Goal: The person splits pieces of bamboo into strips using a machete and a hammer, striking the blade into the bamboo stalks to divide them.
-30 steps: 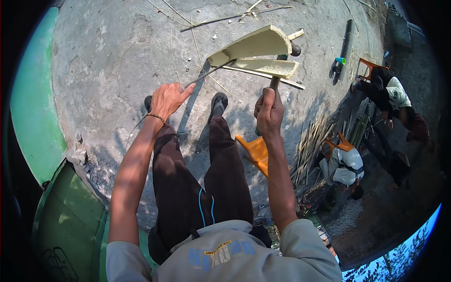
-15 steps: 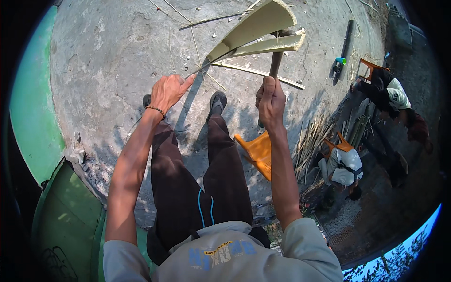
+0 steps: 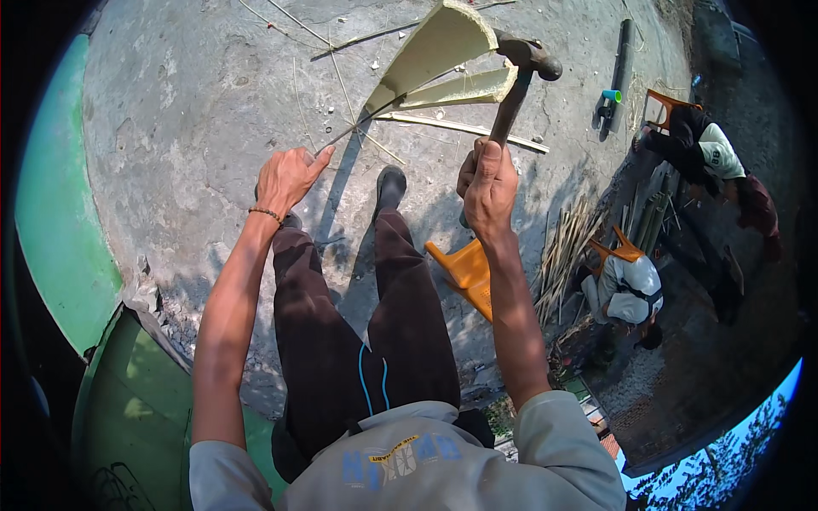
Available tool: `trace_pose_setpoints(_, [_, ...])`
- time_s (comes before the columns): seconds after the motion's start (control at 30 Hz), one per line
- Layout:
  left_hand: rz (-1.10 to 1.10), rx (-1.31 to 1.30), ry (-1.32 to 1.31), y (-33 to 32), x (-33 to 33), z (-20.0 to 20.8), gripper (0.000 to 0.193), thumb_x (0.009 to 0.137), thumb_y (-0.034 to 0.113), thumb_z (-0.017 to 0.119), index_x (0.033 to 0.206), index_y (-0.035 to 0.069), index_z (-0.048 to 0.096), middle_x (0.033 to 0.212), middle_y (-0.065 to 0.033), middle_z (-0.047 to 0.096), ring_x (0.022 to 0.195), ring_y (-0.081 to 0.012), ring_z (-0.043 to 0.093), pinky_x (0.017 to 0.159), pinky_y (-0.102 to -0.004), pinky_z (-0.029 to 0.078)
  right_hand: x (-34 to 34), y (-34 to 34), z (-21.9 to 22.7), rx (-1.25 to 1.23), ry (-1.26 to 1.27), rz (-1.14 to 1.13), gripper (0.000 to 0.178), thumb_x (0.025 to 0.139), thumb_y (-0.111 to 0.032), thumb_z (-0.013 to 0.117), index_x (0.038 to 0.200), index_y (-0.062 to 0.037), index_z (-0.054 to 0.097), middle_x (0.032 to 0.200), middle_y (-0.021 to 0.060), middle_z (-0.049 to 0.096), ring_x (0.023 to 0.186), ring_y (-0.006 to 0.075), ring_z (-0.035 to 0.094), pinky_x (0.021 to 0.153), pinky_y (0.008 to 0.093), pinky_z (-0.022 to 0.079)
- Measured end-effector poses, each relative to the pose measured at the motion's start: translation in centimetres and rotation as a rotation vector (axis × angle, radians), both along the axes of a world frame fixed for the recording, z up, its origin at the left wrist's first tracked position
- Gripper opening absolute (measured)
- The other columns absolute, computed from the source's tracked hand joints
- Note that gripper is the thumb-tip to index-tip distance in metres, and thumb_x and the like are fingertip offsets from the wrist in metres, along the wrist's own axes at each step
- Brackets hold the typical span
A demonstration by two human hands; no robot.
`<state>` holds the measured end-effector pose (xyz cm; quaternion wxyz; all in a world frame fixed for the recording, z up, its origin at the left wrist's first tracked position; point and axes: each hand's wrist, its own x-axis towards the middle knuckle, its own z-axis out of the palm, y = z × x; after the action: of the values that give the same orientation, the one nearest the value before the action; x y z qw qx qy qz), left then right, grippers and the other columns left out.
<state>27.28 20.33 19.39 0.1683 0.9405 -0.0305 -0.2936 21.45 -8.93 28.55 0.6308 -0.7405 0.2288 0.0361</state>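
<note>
Closest to me, along the bottom of the view, I saw the wearer's grey shirt [image 3: 443,481] and, beyond it, dark trousers [image 3: 409,315]. Both forearms reached forward, the hands well apart. The left hand [image 3: 288,180], with a beaded bracelet [image 3: 267,213] at its wrist, was clamped round one end of a long, thin, dark tool [image 3: 345,134]. The right hand [image 3: 490,183] gripped the handle of a hammer [image 3: 513,100], whose head stood up and away from the wearer. Left of the right forearm, partly hidden by it, I made out an orange chair [image 3: 467,271]. Beyond the hands, ahead of and between them, was a split piece of what looked like pale bamboo [image 3: 430,55], fanned into a wide and a narrower part. The tool's far end met its narrow near end; the hammer head was just beside its broad far end, and I could not tell whether they touched. Thin pale strips [image 3: 464,129] lay on the grey ground [image 3: 187,111]. Farther right I noted a heap of sticks [image 3: 564,255], a bent-over co-worker [image 3: 626,289] in a white top, and, farther still, a green cup [image 3: 611,95] beside a dark pipe [image 3: 626,55].
</note>
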Motion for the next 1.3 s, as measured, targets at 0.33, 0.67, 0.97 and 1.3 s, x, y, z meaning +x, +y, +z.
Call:
trace_pose_setpoints(0.33, [-0.003,0.006,0.029,0.1,0.3,-2.4,0.082,0.091,0.073,0.047,0.072,-0.005,0.065,0.07,-0.0304,0.062,0.072,-0.0496,0.063,0.064,-0.0543,0.048,2.3,-0.1,-0.3,-0.288,0.139,0.193,0.043,0.107,-0.041,0.043,0.097,-0.0002,0.052,0.065,0.0221,0.049,0.057,0.0376,0.051,0.057,0.0447,0.043])
trace_pose_setpoints(0.67, [-0.074,0.002,-0.037,-3.0,0.5,-3.3,0.083,0.092,0.072,0.044,0.074,-0.005,0.07,0.076,-0.0319,0.064,0.076,-0.0495,0.064,0.069,-0.0542,0.05,-2.5,-0.7,-12.0,-0.411,0.124,0.153,0.042,0.107,-0.035,0.043,0.094,0.0029,0.056,0.07,0.0304,0.057,0.07,0.0536,0.055,0.061,0.0525,0.044])
trace_pose_setpoints(0.97, [0.063,-0.017,-0.016,-2.5,1.3,-3.3,0.083,0.092,0.072,0.046,0.068,-0.005,0.066,0.069,-0.0317,0.061,0.072,-0.0515,0.062,0.065,-0.0541,0.049,-3.2,-0.1,-1.8,0.072,-0.006,-0.028,0.049,0.107,-0.048,0.039,0.082,-0.007,0.048,0.062,-0.003,0.045,0.05,0.0059,0.041,0.044,0.0253,0.035])
trace_pose_setpoints(1.3, [0.068,-0.035,0.052,-2.8,-1.1,-4.8,0.085,0.09,0.075,0.047,0.073,-0.006,0.069,0.07,-0.0325,0.062,0.075,-0.051,0.064,0.067,-0.0541,0.051,-5.2,2.9,-5.1,-0.296,0.276,0.388,0.045,0.108,-0.041,0.042,0.089,-0.0025,0.054,0.062,0.0033,0.05,0.055,0.0115,0.049,0.052,0.0323,0.041])
